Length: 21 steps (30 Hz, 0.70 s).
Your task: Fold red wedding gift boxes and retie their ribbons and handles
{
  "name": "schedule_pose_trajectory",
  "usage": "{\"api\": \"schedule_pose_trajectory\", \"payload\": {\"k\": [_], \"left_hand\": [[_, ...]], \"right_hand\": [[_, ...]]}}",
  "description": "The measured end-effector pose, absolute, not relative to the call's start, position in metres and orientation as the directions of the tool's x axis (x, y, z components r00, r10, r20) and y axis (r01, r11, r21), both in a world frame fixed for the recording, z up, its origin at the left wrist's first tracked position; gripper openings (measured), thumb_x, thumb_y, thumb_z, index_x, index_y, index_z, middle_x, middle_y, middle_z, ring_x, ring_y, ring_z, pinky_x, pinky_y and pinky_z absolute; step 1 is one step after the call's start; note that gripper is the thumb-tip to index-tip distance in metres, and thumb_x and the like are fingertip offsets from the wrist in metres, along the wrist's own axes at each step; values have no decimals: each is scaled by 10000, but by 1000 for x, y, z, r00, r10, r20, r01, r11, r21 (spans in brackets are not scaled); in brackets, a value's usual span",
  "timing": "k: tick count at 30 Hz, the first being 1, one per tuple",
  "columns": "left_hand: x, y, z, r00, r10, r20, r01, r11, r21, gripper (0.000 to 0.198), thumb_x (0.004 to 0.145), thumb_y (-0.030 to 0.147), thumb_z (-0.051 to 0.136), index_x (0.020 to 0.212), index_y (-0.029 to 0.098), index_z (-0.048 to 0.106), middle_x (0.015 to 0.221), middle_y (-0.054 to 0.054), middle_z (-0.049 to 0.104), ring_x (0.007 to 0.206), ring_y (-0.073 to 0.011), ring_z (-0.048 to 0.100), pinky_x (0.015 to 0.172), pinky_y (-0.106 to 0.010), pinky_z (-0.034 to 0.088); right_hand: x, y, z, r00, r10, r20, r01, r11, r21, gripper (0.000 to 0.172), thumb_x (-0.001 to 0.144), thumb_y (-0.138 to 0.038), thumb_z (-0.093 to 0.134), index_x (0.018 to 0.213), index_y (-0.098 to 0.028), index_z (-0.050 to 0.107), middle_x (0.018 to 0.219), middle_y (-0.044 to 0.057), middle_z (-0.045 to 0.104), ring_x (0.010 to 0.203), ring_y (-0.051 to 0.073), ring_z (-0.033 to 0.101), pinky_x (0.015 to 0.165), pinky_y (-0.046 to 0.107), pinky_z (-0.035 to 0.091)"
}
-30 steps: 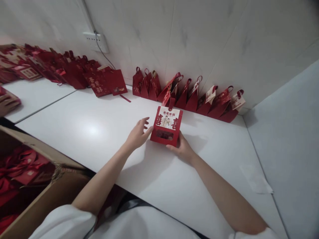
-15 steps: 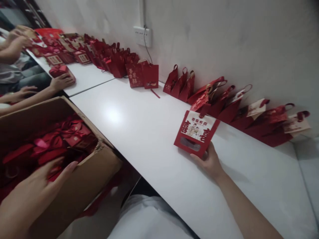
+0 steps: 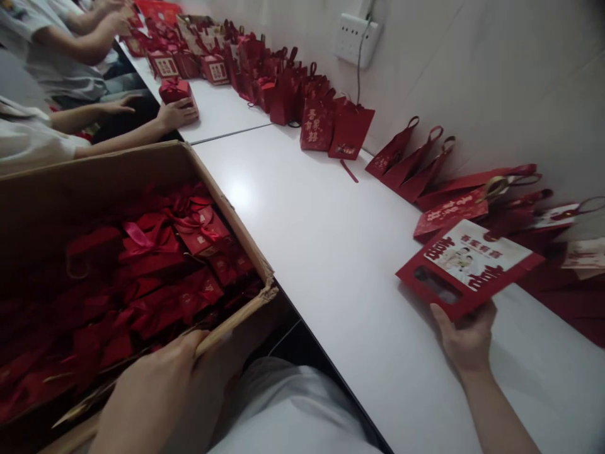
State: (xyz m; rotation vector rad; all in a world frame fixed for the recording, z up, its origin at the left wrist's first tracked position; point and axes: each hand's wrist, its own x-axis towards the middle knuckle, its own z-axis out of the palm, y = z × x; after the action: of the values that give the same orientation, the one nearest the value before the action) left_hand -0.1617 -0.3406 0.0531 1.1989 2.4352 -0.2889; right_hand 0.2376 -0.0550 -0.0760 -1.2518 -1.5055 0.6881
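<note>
My left hand (image 3: 151, 391) is closed over the near rim of a cardboard box (image 3: 231, 325), its fingertips hidden behind the edge. Inside that box lie many red gift boxes (image 3: 155, 252), some tied with ribbon. At the right, my right hand (image 3: 467, 337) grips a red gift box (image 3: 466, 268) by its lower end, thumb in front. The box has a white printed panel with a couple's picture and red characters, plus a clear window. It is tilted above the white table (image 3: 326, 271), close to the row of gift bags by the wall.
Red gift bags with loop handles (image 3: 416, 157) line the wall along the table. More red boxes (image 3: 217, 69) crowd the far end. A co-worker's hand (image 3: 177, 113) rests on a ribboned box. A socket strip (image 3: 357, 39) with a cable is on the wall.
My left hand has gone from above the red boxes to the cardboard rim. The gift box in my right hand has tilted over. The view has shifted left.
</note>
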Motion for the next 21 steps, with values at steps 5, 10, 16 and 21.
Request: {"api": "schedule_pose_trajectory", "payload": {"k": [5,10,16,21], "left_hand": [[-146,-356,35,-517,843,-152,856,506,-106,324,948,220,379,1079,245,675,1006,-38,710,707,-206,674,546,-306,372],[-145,-364,27,-442,895,54,874,444,-196,270,968,275,403,970,260,672,843,-20,686,648,-200,628,543,-326,319],[-154,-360,30,-474,878,68,869,478,-127,265,979,370,400,1002,272,645,812,-17,679,636,-198,624,526,-329,284],[-183,-346,54,-539,838,-90,841,541,3,349,934,526,393,968,270,627,894,-14,693,662,-230,665,529,-305,326]], "right_hand": [[229,-48,-69,81,920,383,339,336,-879,1016,549,-333,875,1416,-436,356,1521,58,405,1367,347,462,1077,584,421],[195,-43,-48,60,906,419,185,403,-896,934,587,-259,864,1359,-558,431,1460,13,515,1388,343,440,1093,531,419],[108,-32,23,-172,802,572,-99,564,-820,674,738,-431,739,1364,-381,496,1428,48,530,1412,371,396,1147,649,298],[20,-40,85,-393,652,648,-240,608,-757,677,855,-618,567,1438,-312,407,1496,54,440,1401,346,418,1143,571,370]]}}
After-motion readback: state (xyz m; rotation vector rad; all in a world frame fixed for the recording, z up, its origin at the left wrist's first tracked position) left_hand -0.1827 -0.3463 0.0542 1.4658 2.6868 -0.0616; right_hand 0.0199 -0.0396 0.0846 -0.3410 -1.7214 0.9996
